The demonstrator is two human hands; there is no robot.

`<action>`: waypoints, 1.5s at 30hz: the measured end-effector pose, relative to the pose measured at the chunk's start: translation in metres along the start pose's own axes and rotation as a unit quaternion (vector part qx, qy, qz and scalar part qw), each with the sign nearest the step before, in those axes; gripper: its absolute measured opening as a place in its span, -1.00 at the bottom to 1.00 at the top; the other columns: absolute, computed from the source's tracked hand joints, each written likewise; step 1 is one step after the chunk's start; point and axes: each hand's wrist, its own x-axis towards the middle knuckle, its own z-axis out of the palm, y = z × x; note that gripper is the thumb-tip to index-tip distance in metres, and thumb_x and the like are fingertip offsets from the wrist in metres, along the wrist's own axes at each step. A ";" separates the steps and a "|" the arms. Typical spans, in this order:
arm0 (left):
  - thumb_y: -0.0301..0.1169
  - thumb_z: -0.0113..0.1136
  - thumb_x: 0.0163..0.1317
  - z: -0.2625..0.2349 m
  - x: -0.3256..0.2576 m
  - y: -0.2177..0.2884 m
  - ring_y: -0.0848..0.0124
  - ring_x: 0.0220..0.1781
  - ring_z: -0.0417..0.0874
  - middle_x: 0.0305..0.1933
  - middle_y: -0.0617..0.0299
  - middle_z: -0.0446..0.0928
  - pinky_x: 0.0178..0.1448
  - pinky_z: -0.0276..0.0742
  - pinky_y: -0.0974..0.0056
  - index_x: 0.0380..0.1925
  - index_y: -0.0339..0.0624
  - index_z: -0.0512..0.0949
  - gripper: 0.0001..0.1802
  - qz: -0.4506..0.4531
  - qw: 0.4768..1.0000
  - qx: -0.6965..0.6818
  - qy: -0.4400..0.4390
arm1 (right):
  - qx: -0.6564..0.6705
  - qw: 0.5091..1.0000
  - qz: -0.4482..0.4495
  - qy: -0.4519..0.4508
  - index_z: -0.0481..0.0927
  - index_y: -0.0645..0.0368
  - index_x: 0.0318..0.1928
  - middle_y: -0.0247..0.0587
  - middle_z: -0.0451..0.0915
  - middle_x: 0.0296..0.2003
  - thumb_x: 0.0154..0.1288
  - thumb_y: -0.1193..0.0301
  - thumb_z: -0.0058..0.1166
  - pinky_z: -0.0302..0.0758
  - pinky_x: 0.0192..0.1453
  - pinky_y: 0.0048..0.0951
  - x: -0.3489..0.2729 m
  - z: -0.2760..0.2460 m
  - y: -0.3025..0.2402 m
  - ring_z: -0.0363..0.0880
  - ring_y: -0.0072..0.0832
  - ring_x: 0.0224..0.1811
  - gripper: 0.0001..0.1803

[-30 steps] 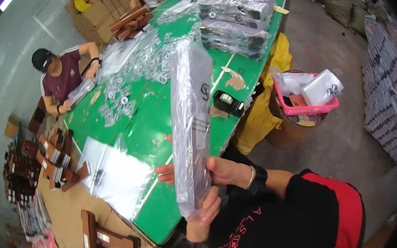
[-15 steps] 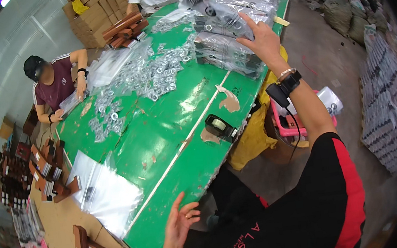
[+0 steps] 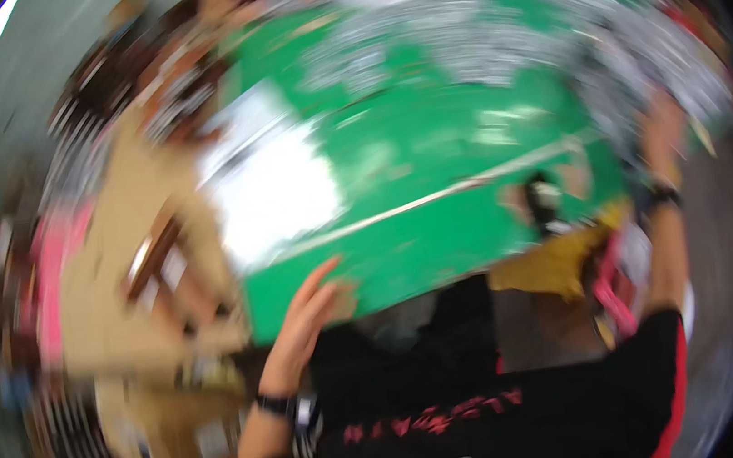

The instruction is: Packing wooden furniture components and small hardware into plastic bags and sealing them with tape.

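The whole picture is smeared by motion. My left hand (image 3: 308,314) is over the front edge of the green table (image 3: 426,263), its fingers stretched out and holding nothing. Beyond it lies a sheaf of clear plastic bags (image 3: 284,189). Far to the right, my right hand (image 3: 665,137) is beside the plastic-wrapped packages (image 3: 638,58). Its fingers are too blurred to show whether they grip anything. A black tape dispenser (image 3: 543,200) stands near the table's front edge, between my hands but closer to the right one.
Small clear packets (image 3: 489,35) are strewn across the far table. Several brown bar-shaped pieces (image 3: 160,263) rest on a cardboard surface (image 3: 103,321) at left, above a cardboard box (image 3: 163,437). Yellow sacking (image 3: 546,271) and a pink basket (image 3: 611,295) are below the table's right edge.
The view has swung left, so the table and packages sit farther right. My right hand was raised at a wrapped package on the stack; it now appears lower beside the packages. My left hand stays open.
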 end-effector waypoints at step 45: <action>-0.38 0.16 0.47 -0.104 -0.312 0.142 0.57 -0.08 0.62 -0.04 0.31 0.64 0.06 0.56 0.35 0.02 -0.27 0.61 -0.76 0.255 0.796 0.326 0.442 | 0.749 0.364 -0.377 -0.406 0.59 0.25 0.19 -0.15 0.70 -0.09 0.31 0.48 0.23 0.57 0.12 -0.37 -0.118 -0.313 -0.474 0.68 -0.38 -0.03 -0.56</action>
